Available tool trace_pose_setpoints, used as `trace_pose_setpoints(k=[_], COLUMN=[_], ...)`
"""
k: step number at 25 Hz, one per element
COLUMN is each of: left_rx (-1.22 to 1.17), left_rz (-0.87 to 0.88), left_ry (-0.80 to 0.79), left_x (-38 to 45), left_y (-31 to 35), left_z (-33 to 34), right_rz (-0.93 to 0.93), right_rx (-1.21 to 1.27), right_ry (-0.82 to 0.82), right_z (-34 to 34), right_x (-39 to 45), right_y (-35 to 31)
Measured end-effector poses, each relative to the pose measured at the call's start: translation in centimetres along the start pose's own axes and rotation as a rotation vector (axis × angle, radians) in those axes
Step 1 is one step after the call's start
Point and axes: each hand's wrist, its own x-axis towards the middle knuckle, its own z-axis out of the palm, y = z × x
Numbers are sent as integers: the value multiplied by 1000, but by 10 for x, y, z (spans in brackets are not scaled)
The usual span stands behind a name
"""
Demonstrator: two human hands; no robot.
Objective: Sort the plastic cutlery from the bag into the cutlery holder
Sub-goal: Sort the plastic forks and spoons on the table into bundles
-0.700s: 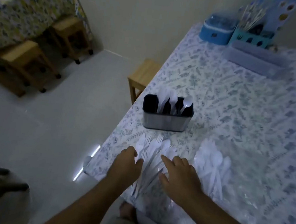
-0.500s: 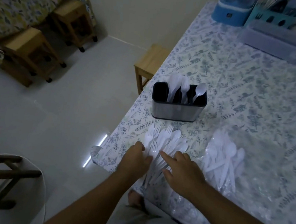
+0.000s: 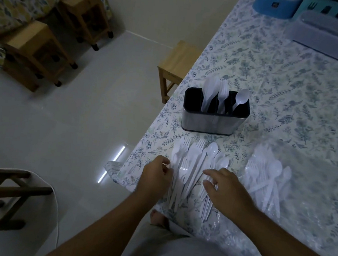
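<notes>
Just short of the black-and-steel oblong cutlery holder (image 3: 214,120), loose white plastic cutlery (image 3: 193,168) lies handles-toward-person — left hand (image 3: 156,173) curled at its edge, grip unclear — right hand (image 3: 225,189) spread upon it, gripping nothing.

Your bench (image 3: 277,81): floral cloth | cutlery holder (image 3: 214,120) upright mid-bench | loose cutlery pile (image 3: 193,168) at near edge | clear bag (image 3: 266,184) beside it | blue box (image 3: 277,3), grey tray (image 3: 329,38) at far end

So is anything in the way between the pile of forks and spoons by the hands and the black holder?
Nothing visible is. Only bare tablecloth lies between the loose cutlery pile and the cutlery holder just beyond it. The left hand and right hand are already at the pile, and the clear bag sits off to the right.
</notes>
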Motion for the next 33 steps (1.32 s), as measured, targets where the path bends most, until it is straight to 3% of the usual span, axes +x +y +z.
trace_pose_setpoints(k=[4, 9, 13, 17, 21, 27, 30, 33], left_rx=[-21, 78, 269, 365, 340, 123, 117, 177], left_rz=[50, -46, 96, 104, 73, 226, 301, 227], left_ry=[-30, 66, 122, -20, -61, -168, -146, -79], left_x=[-6, 14, 13, 11, 16, -13, -26, -24], left_y=[11, -4, -6, -3, -1, 20, 17, 3], left_z=[4, -5, -3, 7, 4, 11, 20, 18], right_rz=[177, 7, -51, 67, 141, 426, 533, 573], right_rx=[372, 101, -87, -47, 70, 620, 699, 678], right_ry=[-27, -217, -286, -278, -187, -48, -16, 6], right_z=[6, 7, 8, 9, 10, 9, 5, 1], right_x=[12, 10, 15, 13, 9, 20, 18, 15], right_y=[-22, -28, -33, -28, -22, -36, -32, -22])
